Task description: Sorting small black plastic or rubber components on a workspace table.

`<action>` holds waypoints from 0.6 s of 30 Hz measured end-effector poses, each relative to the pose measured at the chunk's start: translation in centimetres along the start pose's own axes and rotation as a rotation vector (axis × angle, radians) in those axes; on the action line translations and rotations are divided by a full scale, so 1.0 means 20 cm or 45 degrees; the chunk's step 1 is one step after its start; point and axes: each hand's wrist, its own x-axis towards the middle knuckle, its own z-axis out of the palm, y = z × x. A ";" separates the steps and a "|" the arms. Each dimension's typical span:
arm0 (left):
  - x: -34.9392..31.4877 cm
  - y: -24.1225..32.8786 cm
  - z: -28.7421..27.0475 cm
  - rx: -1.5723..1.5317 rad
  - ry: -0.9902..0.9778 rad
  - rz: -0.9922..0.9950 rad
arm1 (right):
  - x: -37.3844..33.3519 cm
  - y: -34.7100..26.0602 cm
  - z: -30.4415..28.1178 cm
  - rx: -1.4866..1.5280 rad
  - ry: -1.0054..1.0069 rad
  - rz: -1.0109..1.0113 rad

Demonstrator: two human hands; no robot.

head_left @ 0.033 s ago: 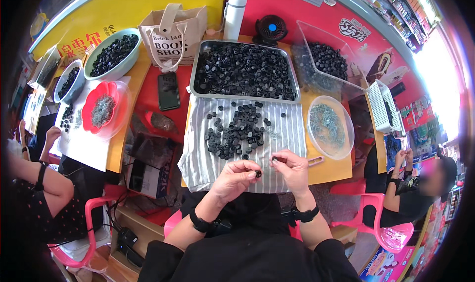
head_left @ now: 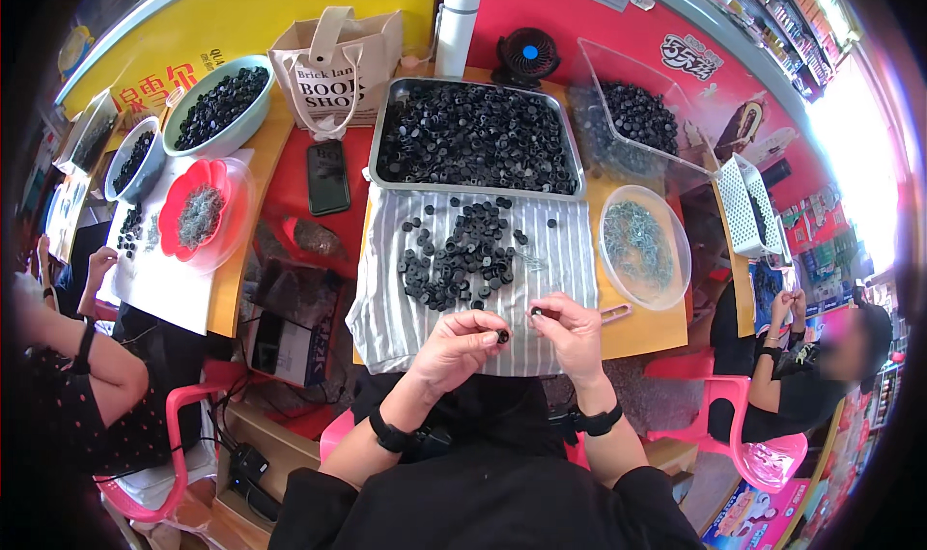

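Note:
Above the near edge of a grey striped cloth (head_left: pixel 377 313), my left hand (head_left: pixel 454 349) pinches a small round black cap (head_left: pixel 502 337) between thumb and fingertips. Close to its right, my right hand (head_left: pixel 572 334) is closed in a pinch around something tiny and dark, too small to name. A loose pile of black caps (head_left: pixel 463 260) lies on the cloth just beyond both hands. Beside the pile are a few thin, shiny bits (head_left: pixel 531 260). A clear oval tub (head_left: pixel 679 278) right of the cloth contains many fine metallic pieces.
Behind the cloth stands a metal tray (head_left: pixel 483 192) heaped with black caps. Around it are a canvas bag (head_left: pixel 338 53), white bottle (head_left: pixel 457 33), small fan (head_left: pixel 528 56) and clear bin (head_left: pixel 690 106). A phone (head_left: pixel 328 178) lies left. People sit at both sides.

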 end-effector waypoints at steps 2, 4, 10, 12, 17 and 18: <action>0.01 0.00 0.01 -0.021 0.007 0.019 | -0.04 0.00 -0.01 0.029 0.005 0.023; 0.01 0.00 0.01 0.020 0.055 0.001 | -0.07 0.00 0.02 0.054 -0.028 0.010; 0.02 0.01 0.01 -0.003 -0.054 0.029 | -0.08 -0.01 0.13 0.244 -0.032 -0.100; 0.01 0.01 0.01 0.002 -0.045 0.039 | -0.08 -0.01 0.13 0.228 -0.033 -0.144; 0.01 0.00 0.01 -0.003 -0.035 0.048 | -0.11 -0.05 0.12 0.054 -0.041 -0.254; 0.01 0.01 0.02 0.007 -0.013 0.038 | -0.12 -0.08 0.14 0.022 -0.018 -0.249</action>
